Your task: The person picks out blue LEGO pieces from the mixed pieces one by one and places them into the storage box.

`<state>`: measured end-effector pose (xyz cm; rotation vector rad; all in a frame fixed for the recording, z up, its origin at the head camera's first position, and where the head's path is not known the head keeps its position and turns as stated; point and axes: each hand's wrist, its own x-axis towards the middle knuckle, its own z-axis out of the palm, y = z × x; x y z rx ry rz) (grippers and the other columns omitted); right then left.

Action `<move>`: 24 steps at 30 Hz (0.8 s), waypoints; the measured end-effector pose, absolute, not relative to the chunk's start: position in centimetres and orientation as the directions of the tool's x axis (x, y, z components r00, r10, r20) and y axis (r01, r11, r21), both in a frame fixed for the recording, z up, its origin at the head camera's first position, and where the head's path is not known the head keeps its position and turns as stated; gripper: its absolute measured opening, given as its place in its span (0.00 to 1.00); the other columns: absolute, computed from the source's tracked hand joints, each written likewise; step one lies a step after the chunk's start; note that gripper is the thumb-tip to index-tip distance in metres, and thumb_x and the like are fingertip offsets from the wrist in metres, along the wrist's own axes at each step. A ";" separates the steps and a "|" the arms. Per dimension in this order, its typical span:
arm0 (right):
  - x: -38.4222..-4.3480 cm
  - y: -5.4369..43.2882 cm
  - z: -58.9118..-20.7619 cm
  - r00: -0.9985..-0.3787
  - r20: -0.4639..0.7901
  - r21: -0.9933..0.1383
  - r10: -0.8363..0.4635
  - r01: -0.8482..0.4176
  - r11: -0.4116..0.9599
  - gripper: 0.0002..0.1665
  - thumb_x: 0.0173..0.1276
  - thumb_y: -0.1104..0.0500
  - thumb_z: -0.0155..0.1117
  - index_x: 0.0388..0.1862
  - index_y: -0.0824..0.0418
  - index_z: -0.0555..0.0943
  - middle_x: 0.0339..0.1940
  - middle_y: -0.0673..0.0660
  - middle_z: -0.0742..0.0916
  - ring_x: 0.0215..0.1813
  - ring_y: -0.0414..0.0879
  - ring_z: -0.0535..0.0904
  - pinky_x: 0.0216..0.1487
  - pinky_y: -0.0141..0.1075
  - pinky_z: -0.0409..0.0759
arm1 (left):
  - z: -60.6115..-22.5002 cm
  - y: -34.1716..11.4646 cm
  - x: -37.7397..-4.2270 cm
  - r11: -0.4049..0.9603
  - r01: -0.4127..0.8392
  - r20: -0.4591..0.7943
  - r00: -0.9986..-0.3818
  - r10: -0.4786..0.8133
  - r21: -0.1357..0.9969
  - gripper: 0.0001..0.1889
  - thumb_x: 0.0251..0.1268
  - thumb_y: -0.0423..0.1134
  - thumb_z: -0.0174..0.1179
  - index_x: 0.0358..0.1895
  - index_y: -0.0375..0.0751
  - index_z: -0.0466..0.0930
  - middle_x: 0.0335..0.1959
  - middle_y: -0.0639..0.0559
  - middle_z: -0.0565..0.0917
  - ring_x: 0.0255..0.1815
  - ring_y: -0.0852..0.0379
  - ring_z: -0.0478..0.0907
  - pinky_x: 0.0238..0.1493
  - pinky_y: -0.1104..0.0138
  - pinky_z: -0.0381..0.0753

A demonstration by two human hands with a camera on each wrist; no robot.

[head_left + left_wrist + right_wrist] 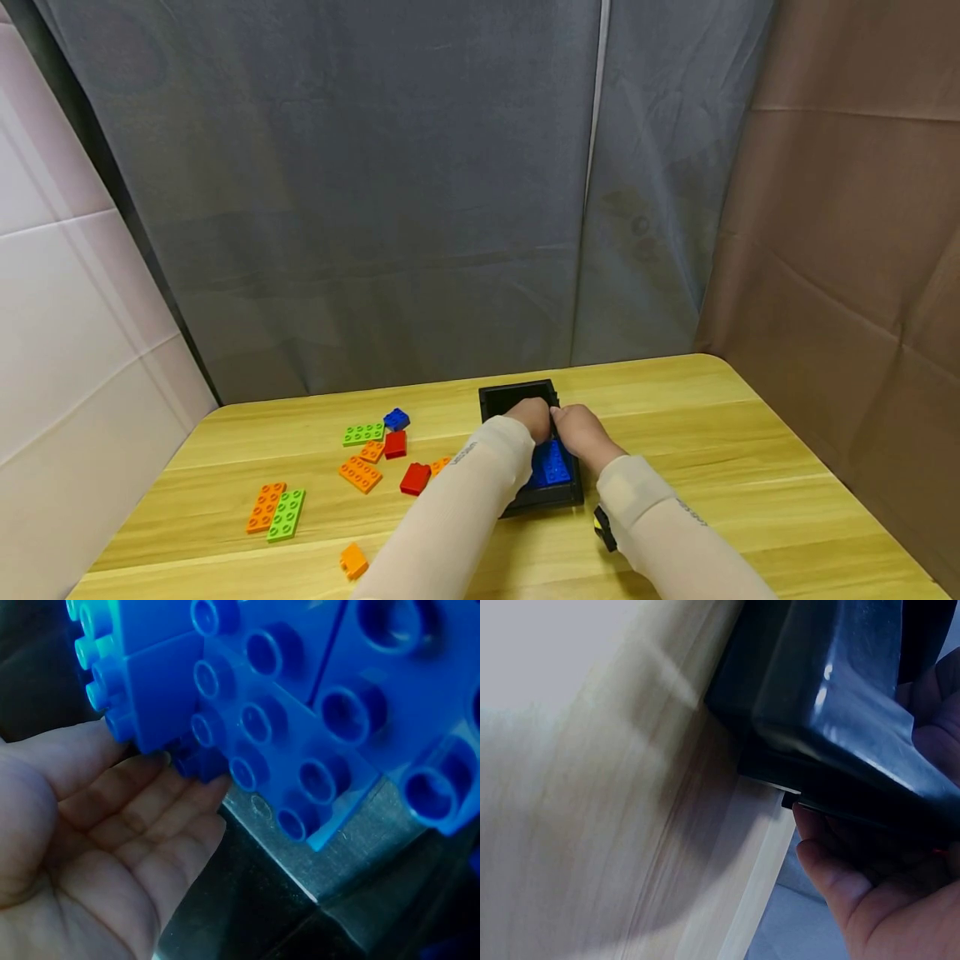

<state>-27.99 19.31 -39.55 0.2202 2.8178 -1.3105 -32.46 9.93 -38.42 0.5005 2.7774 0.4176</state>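
A shallow black box [555, 497] sits on the table with blue toy bricks [552, 463] in its near part. My left hand [531, 417] reaches in over it. In the left wrist view, the thumb and fingers of that hand [112, 832] hold the edge of a studded blue brick [159, 694]; the brick hides some fingertips. More blue bricks [277, 742] stand close beside it. At the box's right side my right hand [587, 433] grips the edge. The right wrist view has its thumb and fingers against the black wall [855, 742].
Loose orange, green, red and blue bricks lie left of the box, among them a red brick [415, 479], a green brick [287, 515] and an orange brick [353, 561]. A small black and yellow object [604, 530] is beside my right sleeve. A grey curtain [375, 208] hangs behind the table.
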 end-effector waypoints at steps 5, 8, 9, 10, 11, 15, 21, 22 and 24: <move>-27.9 19.3 -39.5 -0.989 -0.085 -0.771 0.124 0.144 0.621 0.27 0.79 0.55 0.42 0.15 0.57 0.63 0.16 0.52 0.65 0.22 0.45 0.63 0.28 0.34 0.63 | -38.4 9.9 -32.2 0.891 0.285 -0.214 -0.902 0.374 0.354 0.10 0.66 0.30 0.57 0.48 0.34 0.83 0.40 0.46 0.83 0.35 0.51 0.76 0.53 0.60 0.79; -27.9 19.3 -39.5 -0.988 -0.088 -0.775 0.128 0.149 0.615 0.27 0.79 0.55 0.42 0.15 0.57 0.63 0.16 0.52 0.65 0.23 0.46 0.64 0.28 0.34 0.64 | -38.3 9.8 -32.0 0.888 0.291 -0.206 -0.903 0.378 0.356 0.10 0.66 0.30 0.58 0.47 0.34 0.83 0.39 0.46 0.83 0.35 0.51 0.76 0.52 0.61 0.79; -27.9 19.3 -39.5 -0.988 -0.087 -0.776 0.130 0.149 0.613 0.27 0.79 0.55 0.42 0.15 0.57 0.63 0.16 0.52 0.65 0.22 0.46 0.64 0.28 0.34 0.64 | -38.2 9.7 -32.0 0.887 0.291 -0.204 -0.903 0.378 0.357 0.10 0.66 0.30 0.57 0.47 0.34 0.83 0.39 0.46 0.83 0.35 0.52 0.76 0.52 0.61 0.79; -27.9 19.3 -39.5 -0.987 -0.089 -0.778 0.132 0.151 0.610 0.27 0.79 0.55 0.42 0.15 0.57 0.63 0.16 0.52 0.65 0.23 0.45 0.64 0.28 0.34 0.64 | -38.2 9.7 -31.9 0.887 0.292 -0.201 -0.904 0.379 0.359 0.10 0.66 0.30 0.57 0.48 0.35 0.83 0.39 0.46 0.83 0.35 0.52 0.76 0.52 0.61 0.79; -27.9 19.3 -39.5 -0.987 -0.088 -0.780 0.132 0.151 0.607 0.27 0.79 0.55 0.42 0.15 0.57 0.63 0.16 0.52 0.65 0.22 0.45 0.64 0.28 0.34 0.64 | -38.1 9.7 -31.8 0.886 0.292 -0.198 -0.904 0.379 0.360 0.10 0.66 0.30 0.57 0.48 0.35 0.83 0.39 0.46 0.83 0.35 0.52 0.76 0.52 0.61 0.79; -27.7 19.2 -39.5 -0.989 -0.076 -0.778 0.126 0.138 0.613 0.27 0.79 0.56 0.42 0.14 0.57 0.63 0.15 0.52 0.65 0.22 0.45 0.64 0.27 0.33 0.63 | -37.9 9.6 -31.6 0.885 0.308 -0.174 -0.907 0.384 0.349 0.10 0.67 0.30 0.57 0.48 0.35 0.84 0.40 0.46 0.84 0.35 0.53 0.76 0.53 0.61 0.79; -27.7 19.2 -39.5 -0.990 -0.077 -0.766 0.119 0.135 0.629 0.27 0.79 0.56 0.42 0.14 0.57 0.62 0.16 0.52 0.64 0.22 0.45 0.63 0.27 0.33 0.63 | -37.6 9.6 -31.6 0.889 0.336 -0.148 -0.907 0.395 0.311 0.09 0.66 0.30 0.57 0.46 0.37 0.84 0.41 0.47 0.85 0.34 0.54 0.75 0.50 0.62 0.80; -27.7 19.2 -39.5 -0.989 -0.083 -0.767 0.120 0.140 0.626 0.27 0.79 0.56 0.42 0.14 0.57 0.62 0.15 0.51 0.64 0.22 0.45 0.63 0.27 0.33 0.62 | -37.6 9.6 -31.6 0.891 0.334 -0.152 -0.907 0.392 0.309 0.09 0.67 0.30 0.57 0.46 0.37 0.84 0.42 0.47 0.85 0.34 0.54 0.75 0.49 0.62 0.79; -27.8 19.3 -39.5 -0.989 -0.084 -0.762 0.118 0.140 0.633 0.27 0.79 0.56 0.42 0.14 0.57 0.62 0.15 0.51 0.64 0.21 0.45 0.62 0.27 0.33 0.61 | -37.4 9.5 -31.5 0.895 0.330 -0.153 -0.910 0.386 0.299 0.10 0.67 0.31 0.57 0.47 0.38 0.84 0.43 0.47 0.85 0.35 0.54 0.76 0.48 0.62 0.80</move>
